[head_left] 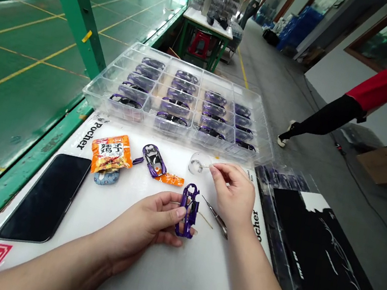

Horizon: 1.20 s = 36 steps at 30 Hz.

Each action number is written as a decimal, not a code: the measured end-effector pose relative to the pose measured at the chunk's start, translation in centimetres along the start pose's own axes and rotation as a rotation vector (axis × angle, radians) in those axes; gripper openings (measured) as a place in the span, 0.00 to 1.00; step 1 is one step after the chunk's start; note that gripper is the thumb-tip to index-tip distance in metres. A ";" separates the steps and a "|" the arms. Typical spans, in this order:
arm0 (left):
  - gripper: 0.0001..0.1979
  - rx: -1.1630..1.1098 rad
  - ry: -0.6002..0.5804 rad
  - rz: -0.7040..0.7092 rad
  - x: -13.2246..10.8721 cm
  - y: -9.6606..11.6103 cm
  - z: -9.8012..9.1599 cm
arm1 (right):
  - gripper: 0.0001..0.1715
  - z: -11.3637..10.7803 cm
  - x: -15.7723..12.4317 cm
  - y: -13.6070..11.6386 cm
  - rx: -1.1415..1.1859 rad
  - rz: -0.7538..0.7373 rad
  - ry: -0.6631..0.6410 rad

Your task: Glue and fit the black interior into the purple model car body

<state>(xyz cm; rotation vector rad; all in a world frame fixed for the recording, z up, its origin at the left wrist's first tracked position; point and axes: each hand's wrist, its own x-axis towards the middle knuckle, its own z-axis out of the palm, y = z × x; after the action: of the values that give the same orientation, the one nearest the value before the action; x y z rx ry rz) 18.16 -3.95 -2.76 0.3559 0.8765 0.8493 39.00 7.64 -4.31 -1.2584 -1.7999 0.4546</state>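
- At the far left, a black smartphone is laid flat on a white printed mat, whose edge is bordered by a green workbench.
- Just right of the smartphone, an orange snack packet is propped on a small blue-grey pouch.
- Further right, a loose purple car body shell is left lying on an orange strip.
- Above these, a clear compartment tray is set at the far edge of the mat, and rows of purple shells are held in its compartments.
- The left hand is closed around a second purple car body shell, which is pinched between thumb and fingers.
- That shell is held at the right end of the left hand, with its long axis pointing away from the wearer, nearly upright in the view. It is nearer the left hand and is set below and left of the right hand, not touching it.
- The right hand is pinched shut, thumb against forefinger, on a thin pin, whose tip is held at a small clear dish.
- Below the right hand, slim tweezers are left lying on the mat.
- At the far right, a black printed box is placed beside the mat.
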 end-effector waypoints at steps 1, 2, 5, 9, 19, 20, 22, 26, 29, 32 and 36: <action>0.19 0.000 0.001 0.000 0.0 0.0 0.0 | 0.07 0.0 0.0 0.0 -0.006 0.002 -0.005; 0.19 -0.001 0.002 0.001 0.0 -0.1 0.0 | 0.07 0.1 -0.1 0.0 -0.013 0.002 -0.013; 0.19 -0.006 0.010 -0.001 -0.1 -0.2 0.1 | 0.07 0.2 -0.2 0.0 -0.026 -0.008 -0.034; 0.18 0.008 0.023 -0.012 0.0 -0.1 0.2 | 0.07 0.3 -0.2 0.0 -0.036 -0.019 -0.035; 0.15 -0.005 0.050 -0.031 0.0 0.0 0.2 | 0.07 0.3 -0.1 0.1 -0.064 -0.024 -0.037; 0.15 -0.006 0.051 -0.033 0.0 0.0 0.2 | 0.07 0.3 -0.1 0.1 -0.065 -0.024 -0.034; 0.16 -0.005 0.052 -0.035 0.0 -0.1 0.3 | 0.07 0.3 -0.1 0.0 -0.068 -0.023 -0.040; 0.18 -0.010 0.058 -0.032 -0.1 0.0 0.3 | 0.08 0.1 -0.1 -0.2 -0.063 -0.009 -0.019; 0.19 -0.010 0.062 -0.025 -0.1 0.2 0.3 | 0.09 0.0 -0.2 -0.2 -0.041 0.019 0.044; 0.20 -0.007 0.064 -0.025 -0.2 0.2 0.2 | 0.11 -0.1 -0.2 0.0 -0.012 0.052 0.080; 0.19 -0.005 0.057 -0.029 -0.1 0.2 0.2 | 0.13 -0.1 -0.2 0.5 0.026 0.097 0.093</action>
<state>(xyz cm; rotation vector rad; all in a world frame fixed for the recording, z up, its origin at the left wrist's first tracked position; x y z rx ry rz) 18.14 -3.88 -2.47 0.3151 0.9303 0.8381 39.38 7.68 -4.75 -1.3320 -1.6554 0.4644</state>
